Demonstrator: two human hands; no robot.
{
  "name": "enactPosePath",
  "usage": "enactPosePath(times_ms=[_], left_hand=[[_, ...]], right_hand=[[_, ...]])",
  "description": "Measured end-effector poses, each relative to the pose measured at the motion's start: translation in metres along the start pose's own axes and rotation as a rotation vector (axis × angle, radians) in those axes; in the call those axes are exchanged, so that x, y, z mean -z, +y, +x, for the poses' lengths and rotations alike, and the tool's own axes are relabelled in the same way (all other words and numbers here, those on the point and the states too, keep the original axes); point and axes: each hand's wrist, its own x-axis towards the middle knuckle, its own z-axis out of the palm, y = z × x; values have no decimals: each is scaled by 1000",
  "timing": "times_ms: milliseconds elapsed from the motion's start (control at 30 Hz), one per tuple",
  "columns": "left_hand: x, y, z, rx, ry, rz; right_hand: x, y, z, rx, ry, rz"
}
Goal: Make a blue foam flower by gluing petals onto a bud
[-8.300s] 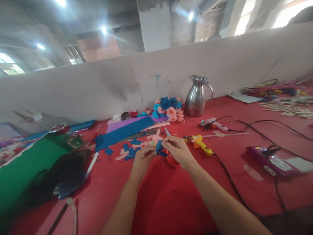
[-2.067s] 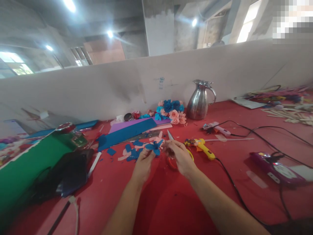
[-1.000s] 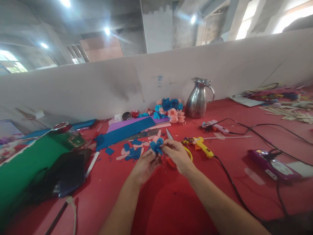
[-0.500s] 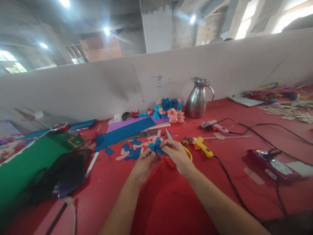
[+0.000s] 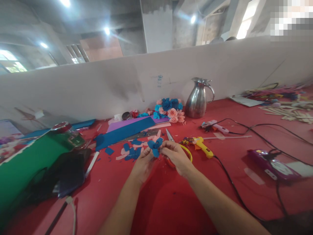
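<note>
A small blue paper flower with three spread petals is held up between my two hands, over the red table. My left hand pinches it from the lower left. On its right side, my right hand has thumb and forefinger closed at a petal's edge. Scissors with yellow and orange handles lie partly hidden under my right hand, blades pointing away. Cut blue petals and pink petals are scattered just left of the flower.
A blue paper strip lies behind the scraps. Finished paper flowers cluster beside a steel jug. A yellow glue gun, a pink glue gun and a purple power strip trail cords at right. A green board stands left.
The blue flower has turned so its petals now face me, spread apart. Both hands have stayed nearly in place, with the fingers shifting slightly.
</note>
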Motion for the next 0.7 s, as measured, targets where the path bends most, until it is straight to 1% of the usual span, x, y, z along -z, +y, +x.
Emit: enactPosePath(times_ms=[267,500,700], left_hand=[[1,0,0,23,26,-84],[5,-4,2,19,3,-61],[7,-7,4,26,15,-65]], right_hand=[[-1,-1,-1,49,-8,-3],[-2,-5,-4,60,-18,-51],[-1,0,-2,59,29,-18]])
